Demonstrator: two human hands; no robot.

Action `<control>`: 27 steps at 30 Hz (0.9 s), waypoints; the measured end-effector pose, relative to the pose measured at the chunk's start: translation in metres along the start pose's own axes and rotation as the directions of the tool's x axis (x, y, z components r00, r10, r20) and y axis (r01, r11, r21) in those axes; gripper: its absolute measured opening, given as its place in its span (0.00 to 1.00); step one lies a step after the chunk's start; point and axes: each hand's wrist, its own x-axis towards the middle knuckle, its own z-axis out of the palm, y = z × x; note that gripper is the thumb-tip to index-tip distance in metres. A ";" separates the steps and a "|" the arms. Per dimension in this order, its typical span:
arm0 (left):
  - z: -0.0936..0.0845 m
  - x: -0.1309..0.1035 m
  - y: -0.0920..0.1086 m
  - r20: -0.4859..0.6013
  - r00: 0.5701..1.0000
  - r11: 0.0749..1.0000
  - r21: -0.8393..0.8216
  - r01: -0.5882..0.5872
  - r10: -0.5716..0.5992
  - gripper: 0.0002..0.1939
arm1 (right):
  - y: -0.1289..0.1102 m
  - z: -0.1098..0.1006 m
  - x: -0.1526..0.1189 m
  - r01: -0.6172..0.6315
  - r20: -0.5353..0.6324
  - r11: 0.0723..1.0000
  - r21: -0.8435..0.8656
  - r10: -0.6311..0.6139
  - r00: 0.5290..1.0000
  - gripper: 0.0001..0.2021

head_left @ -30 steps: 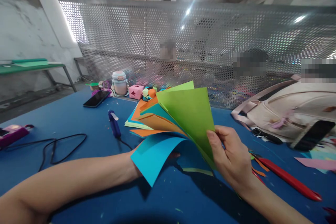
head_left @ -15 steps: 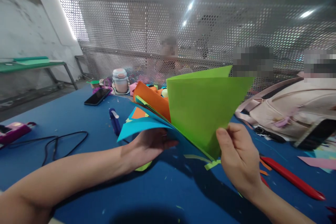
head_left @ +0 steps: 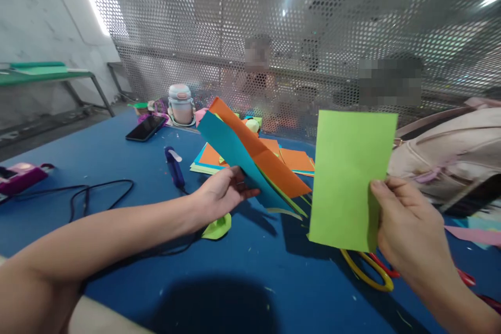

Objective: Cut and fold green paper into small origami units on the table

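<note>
My left hand (head_left: 229, 190) grips a bundle of colored paper sheets (head_left: 256, 159), orange on top with blue and green edges showing, tilted above the blue table (head_left: 195, 292). Pinched at its right edge by my right hand (head_left: 407, 219), a separate light green paper sheet (head_left: 352, 177) stands upright. Yellow-handled scissors (head_left: 370, 271) lie under that sheet, their blades hidden. A crumpled green paper piece (head_left: 218, 227) rests beneath my left wrist. Behind the bundle lie orange paper pieces (head_left: 296, 159) stacked over blue and green ones.
A dark blue corded tool (head_left: 174, 168) lies left of the bundle. Farther back are a black phone (head_left: 145, 128) and a white and pink bottle (head_left: 181, 105). A pale backpack (head_left: 450, 141) sits at right. A perforated metal screen (head_left: 183, 26) closes off the far side.
The green sheet has come away from the bundle and moved right in my right hand. The bundle has turned in my left hand, its orange face now showing. Yellow scissor handles have come into sight.
</note>
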 end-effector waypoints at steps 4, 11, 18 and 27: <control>0.002 -0.007 0.018 0.019 0.997 0.997 0.018 -0.078 0.077 0.09 | 0.009 -0.010 -0.003 -0.296 0.038 0.955 0.012 0.295 0.955 0.11; 0.005 -0.021 0.038 0.065 0.983 0.985 0.029 -0.172 0.170 0.09 | 0.031 0.003 -0.022 -0.168 0.414 0.950 -0.262 0.268 0.870 0.14; 0.015 -0.025 0.035 0.140 0.984 0.991 0.064 -0.120 0.110 0.08 | 0.037 0.004 -0.022 0.183 0.593 0.856 -0.484 0.167 0.788 0.16; 0.028 -0.023 -0.008 0.162 0.986 0.982 0.186 0.015 -0.045 0.13 | -0.010 0.000 -0.008 -0.121 0.500 0.972 -0.199 0.207 0.841 0.29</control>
